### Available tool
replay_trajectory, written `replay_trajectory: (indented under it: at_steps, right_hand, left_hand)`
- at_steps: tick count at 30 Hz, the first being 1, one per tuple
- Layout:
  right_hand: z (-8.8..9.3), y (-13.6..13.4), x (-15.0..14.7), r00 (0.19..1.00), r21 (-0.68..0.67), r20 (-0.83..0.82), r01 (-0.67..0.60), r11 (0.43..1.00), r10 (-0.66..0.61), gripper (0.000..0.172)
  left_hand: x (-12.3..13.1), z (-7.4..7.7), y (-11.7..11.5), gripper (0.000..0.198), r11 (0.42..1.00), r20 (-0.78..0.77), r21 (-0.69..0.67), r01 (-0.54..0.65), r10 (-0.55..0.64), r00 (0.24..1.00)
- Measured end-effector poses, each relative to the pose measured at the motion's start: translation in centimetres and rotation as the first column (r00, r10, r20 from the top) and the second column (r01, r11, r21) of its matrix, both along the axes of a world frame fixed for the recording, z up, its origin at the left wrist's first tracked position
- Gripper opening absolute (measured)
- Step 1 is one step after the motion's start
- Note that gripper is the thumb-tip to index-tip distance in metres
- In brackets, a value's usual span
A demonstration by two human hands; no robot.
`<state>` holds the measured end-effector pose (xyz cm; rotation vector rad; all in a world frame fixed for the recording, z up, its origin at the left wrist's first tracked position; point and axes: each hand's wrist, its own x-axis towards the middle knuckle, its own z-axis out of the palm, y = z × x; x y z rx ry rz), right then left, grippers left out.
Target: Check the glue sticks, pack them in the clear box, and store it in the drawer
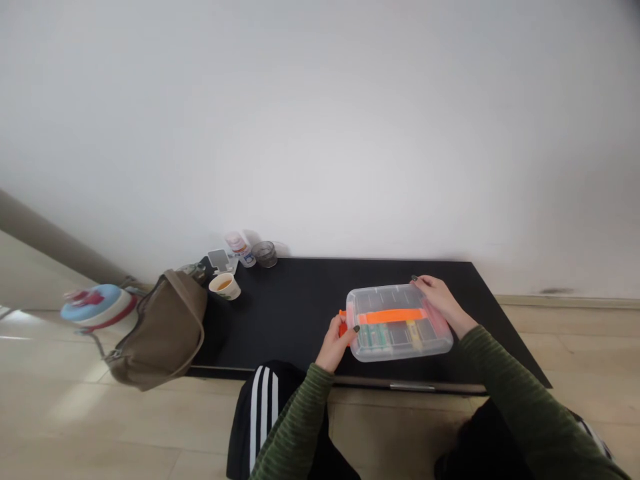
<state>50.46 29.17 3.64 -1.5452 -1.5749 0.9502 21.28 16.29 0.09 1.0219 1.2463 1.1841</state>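
Backdrop: From my remote seat, the head view gives me a smooth, matt white wall (370,147).
Counter: A low, flat black counter (295,300) with straight edges stands against it.
Bag: A soft, slumped brown bag (155,333) sits at the left end, probably leaving the middle for working.
Case: A flat, round-cornered case of clear plastic (397,343) is over the counter's right half; I cannot tell whether it touches the surface. Green and yellow contents (374,337) show through, near a smooth orange band (393,316).
Right hand: My right hand (440,297) has its fingers clamped on the case's far right corner, likely to steady it.
Left hand: My left hand (336,343) has its fingers clamped on the left end by an orange clasp (343,328), thumb on top; opposite grips presumably balance it.
Cup: An upright, pale paper cup (226,294) holds amber liquid (223,284), well apart, perhaps against spills.
Bowl: A round, dark glass bowl (265,255) stands near the wall.
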Motion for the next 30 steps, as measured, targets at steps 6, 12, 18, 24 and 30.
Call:
replay_trajectory:
  at_steps: [6, 12, 18, 24, 30]
  right_hand:
    - [0.3, -0.6, -0.1, 0.995, 0.033, 0.101, 0.020, 0.999, -0.024, 0.040]
    - [-0.4, -1.3, 0.6, 0.995, -0.018, -0.002, 0.103, 0.995, -0.103, 0.039]
    - [-2.1, -5.4, 2.0, 0.851, -0.228, -0.428, 0.223, 0.948, -0.304, 0.030]
    - [-1.7, -10.0, 1.4, 0.712, -0.336, -0.663, -0.009, 0.942, -0.230, 0.040]
    - [-1.3, -10.9, 0.2, 0.762, -0.196, -0.602, 0.151, 0.969, -0.240, 0.058]
  left_hand:
    - [-0.3, 0.3, 0.0, 0.039, 0.999, 0.006, -0.004, 0.048, -0.048, 0.999]
    - [-0.2, 0.9, -0.1, 0.045, 0.999, 0.084, 0.010, 0.046, -0.047, 0.995]
    - [0.8, 1.4, -0.7, 0.098, 0.985, 0.299, -0.121, -0.123, 0.154, 0.942]
    - [3.0, 1.1, -0.8, 0.052, 0.977, 0.367, -0.109, -0.186, 0.213, 0.905]
    - [4.3, 0.9, -0.5, 0.053, 0.918, 0.077, -0.007, -0.396, 0.395, 0.915]
